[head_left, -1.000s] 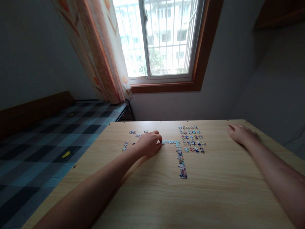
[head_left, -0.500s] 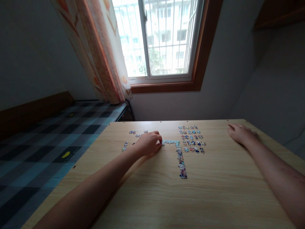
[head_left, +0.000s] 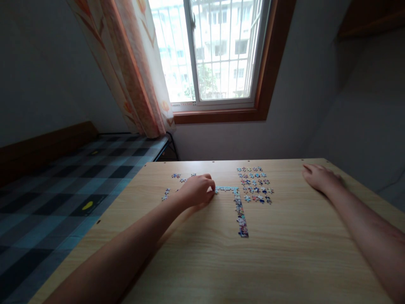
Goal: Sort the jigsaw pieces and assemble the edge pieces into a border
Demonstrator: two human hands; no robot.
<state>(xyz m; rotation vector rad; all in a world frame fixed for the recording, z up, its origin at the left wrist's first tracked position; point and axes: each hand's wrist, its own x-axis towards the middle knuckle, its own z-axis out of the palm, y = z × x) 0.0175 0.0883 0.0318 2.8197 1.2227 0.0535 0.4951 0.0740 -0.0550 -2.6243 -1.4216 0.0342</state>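
Observation:
My left hand is at the left end of the joined top strip of a jigsaw puzzle, its fingers closed in a pinch on a puzzle piece. The fingers mostly cover that piece. The joined pieces form a corner: a short row runs along the top and a longer strip comes down toward me on the right. My right hand rests on the wooden table near its far right edge, fingers loosely extended, holding nothing.
Loose puzzle pieces lie in rows just right of the joined strip. A few more pieces are scattered beyond and left of my left hand. A bed with a checked cover stands left of the table; a window is behind.

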